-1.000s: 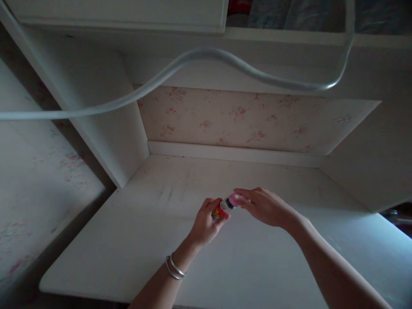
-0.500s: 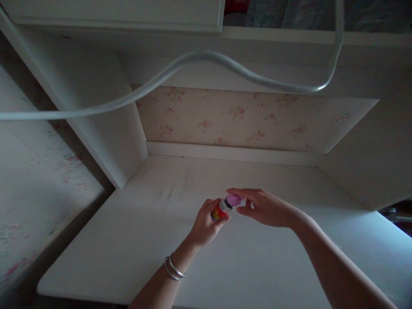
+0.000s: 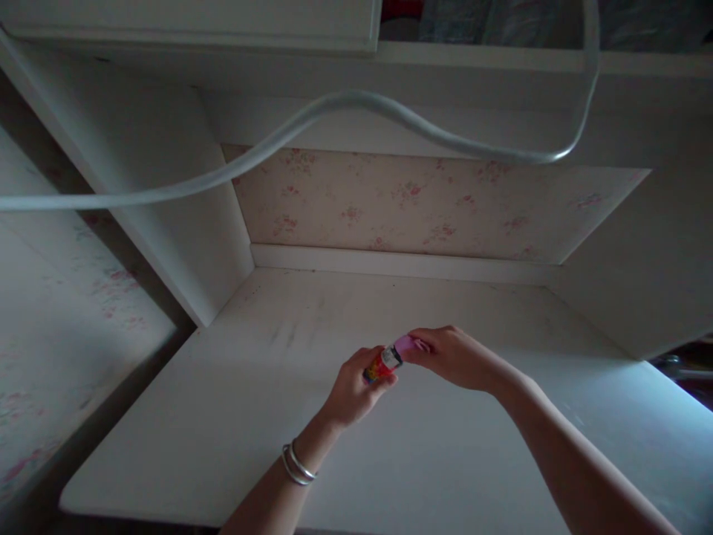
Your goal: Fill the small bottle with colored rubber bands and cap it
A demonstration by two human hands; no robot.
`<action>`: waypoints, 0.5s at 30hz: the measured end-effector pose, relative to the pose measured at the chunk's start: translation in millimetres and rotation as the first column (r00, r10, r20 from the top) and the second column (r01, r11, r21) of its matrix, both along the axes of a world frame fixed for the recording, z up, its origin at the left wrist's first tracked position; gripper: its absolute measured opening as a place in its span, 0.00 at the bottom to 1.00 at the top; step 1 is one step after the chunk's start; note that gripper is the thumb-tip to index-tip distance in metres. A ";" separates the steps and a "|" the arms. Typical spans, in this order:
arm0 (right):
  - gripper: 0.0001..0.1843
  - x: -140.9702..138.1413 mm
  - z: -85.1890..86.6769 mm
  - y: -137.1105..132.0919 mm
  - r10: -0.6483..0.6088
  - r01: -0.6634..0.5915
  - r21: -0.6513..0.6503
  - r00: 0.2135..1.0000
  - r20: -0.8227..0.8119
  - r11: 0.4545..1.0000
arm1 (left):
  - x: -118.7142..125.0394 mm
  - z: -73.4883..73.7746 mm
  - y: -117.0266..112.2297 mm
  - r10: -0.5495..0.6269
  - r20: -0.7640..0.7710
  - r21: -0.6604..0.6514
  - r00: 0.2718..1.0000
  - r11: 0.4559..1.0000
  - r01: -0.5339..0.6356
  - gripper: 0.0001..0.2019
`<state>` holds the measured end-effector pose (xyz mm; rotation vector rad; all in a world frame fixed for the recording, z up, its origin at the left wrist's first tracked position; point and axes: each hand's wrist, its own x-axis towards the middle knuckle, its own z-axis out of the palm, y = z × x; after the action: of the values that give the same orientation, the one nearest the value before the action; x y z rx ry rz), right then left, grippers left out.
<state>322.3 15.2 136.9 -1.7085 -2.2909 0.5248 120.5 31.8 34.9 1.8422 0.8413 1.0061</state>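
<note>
My left hand is wrapped round a small cylindrical bottle with a red and yellow label and a dark band near its upper end. The bottle is tilted, its pink top pointing up and to the right. Fingers of my right hand are closed round that pink top, hiding its far end. Whether the top is a cap or a soft cover, I cannot tell. Both hands are over the white desk surface, and a pair of silver bangles circles my left wrist.
A pale cable curves across the upper view, close to the camera. Behind the desk are a flowered wall panel and white side panels. Overhead is a cabinet whose right part shows wrapped items.
My right hand has closed its fingers round the bottle's pink top, where before they were spread against it. The left hand keeps its hold, and the view has shifted slightly.
</note>
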 end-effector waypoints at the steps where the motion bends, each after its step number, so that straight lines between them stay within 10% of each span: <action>1: 0.26 -0.7 -0.2 -0.2 -0.030 0.030 0.009 0.999 0.038 1.000 | -0.1 0.6 -0.1 0.002 -0.004 0.004 1.000 1.000 -0.002 0.18; 10: 0.19 -8.4 -6.7 -8.1 0.013 -0.036 0.171 0.990 0.137 0.985 | -0.2 3.5 -1.4 -0.077 0.009 -0.032 0.997 0.997 0.077 0.18; 15: 0.24 -24.1 -41.7 -7.6 -0.251 0.181 0.266 0.931 0.263 0.947 | -2.4 -1.1 -4.1 -0.030 -0.093 0.072 0.995 0.997 0.037 0.17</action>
<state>298.1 7.6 95.2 -1.9909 -2.1964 -0.0537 118.2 27.7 33.8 1.9712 0.8349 0.9491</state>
